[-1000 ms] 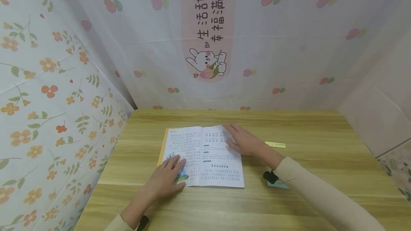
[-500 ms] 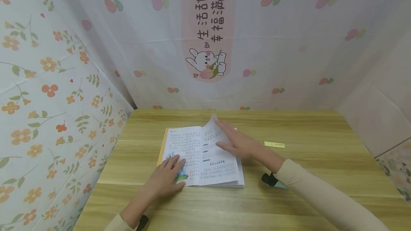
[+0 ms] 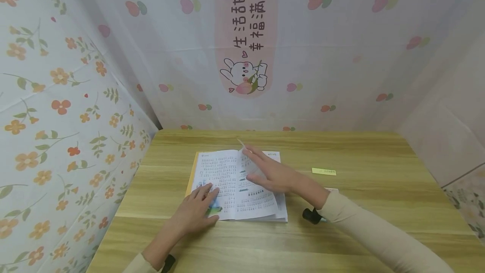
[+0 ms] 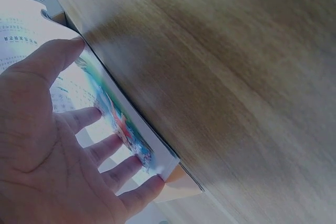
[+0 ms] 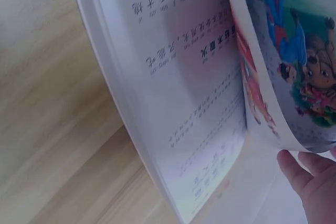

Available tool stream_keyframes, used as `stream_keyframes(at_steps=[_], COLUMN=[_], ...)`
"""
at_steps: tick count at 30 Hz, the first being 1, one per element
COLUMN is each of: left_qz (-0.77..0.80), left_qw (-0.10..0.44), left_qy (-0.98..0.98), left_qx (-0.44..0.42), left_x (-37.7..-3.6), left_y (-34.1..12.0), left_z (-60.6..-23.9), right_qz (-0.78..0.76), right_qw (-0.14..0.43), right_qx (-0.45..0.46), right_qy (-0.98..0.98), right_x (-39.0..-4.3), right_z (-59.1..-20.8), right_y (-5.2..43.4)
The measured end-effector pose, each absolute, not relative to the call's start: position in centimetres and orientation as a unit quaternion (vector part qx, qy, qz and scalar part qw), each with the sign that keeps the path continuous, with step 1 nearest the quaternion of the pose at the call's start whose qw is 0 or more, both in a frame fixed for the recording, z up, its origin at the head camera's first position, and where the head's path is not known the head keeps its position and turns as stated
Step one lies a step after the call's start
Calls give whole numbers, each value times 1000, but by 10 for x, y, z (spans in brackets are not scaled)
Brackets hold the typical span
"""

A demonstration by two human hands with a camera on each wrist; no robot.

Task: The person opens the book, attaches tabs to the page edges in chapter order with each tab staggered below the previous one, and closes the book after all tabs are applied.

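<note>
An open book [image 3: 217,163] with printed text lies on the wooden table, an orange-yellow edge showing at its left. My left hand [image 3: 198,210] rests on the lower left page, fingers spread over a coloured picture; the left wrist view shows its fingertips on the page by the book's edge. A right-hand page [image 3: 257,205] is lifted and curved toward the spine. My right hand [image 3: 270,174] is against its upper part, with fairly straight fingers and the thumb held apart. In the right wrist view, fingertips [image 5: 289,161] meet the page's edge; its back carries a colourful cartoon picture.
A yellow paper slip [image 3: 323,171] lies right of the book. Under the right forearm a pale flat item [image 3: 332,189] is mostly hidden. A black wrist mount [image 3: 312,215] is at the right wrist. Patterned curtains [image 3: 182,54] border the table's back and left side.
My right hand has moved left, lifting the right-hand page and carrying it toward the spine. The page beneath now shows. My left hand has stayed in place.
</note>
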State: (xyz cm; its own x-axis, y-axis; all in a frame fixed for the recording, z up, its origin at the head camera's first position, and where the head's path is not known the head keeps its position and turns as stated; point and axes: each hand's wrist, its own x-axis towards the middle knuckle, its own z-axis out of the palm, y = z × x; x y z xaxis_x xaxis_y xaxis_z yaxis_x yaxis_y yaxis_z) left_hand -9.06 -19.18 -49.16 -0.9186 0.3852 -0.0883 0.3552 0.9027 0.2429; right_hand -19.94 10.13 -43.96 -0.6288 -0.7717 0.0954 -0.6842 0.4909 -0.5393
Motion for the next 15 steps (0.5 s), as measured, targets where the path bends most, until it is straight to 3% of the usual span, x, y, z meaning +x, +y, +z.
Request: stream_keyframes(at_steps=[15], left_qz=[131], left_qw=[68], left_qy=[970], left_qx=[191], left_x=[-91], left_y=[-194], left_z=[-490], right_qz=[-297], right_qw=[86], right_qx=[-458], right_qy=[834], right_x=[-190], right_z=[-443], right_y=[83])
